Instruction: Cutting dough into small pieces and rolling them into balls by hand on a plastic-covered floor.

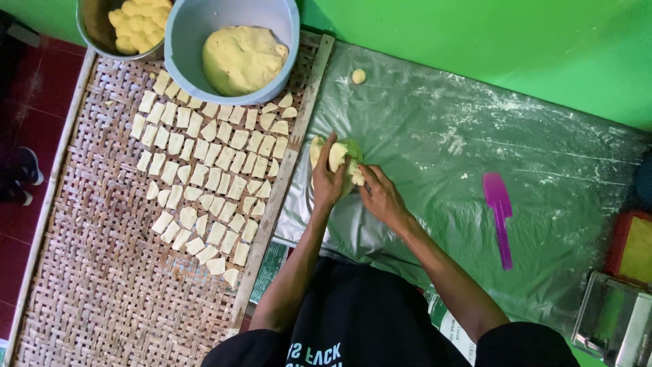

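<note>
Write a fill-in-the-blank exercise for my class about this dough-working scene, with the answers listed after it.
1. Both hands, the left hand and right hand, press a piece of ____.
2. The cut pieces lie in rows on a woven ____ tray.
3. The spatula on the plastic sheet is ____ in colour.
4. The blue bowl holds a lump of ____ dough.

Answers: dough; bamboo; purple; yellow

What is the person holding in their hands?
A piece of yellow dough. The left hand grips its left edge, the right hand its lower right edge, on the plastic sheet.
</note>
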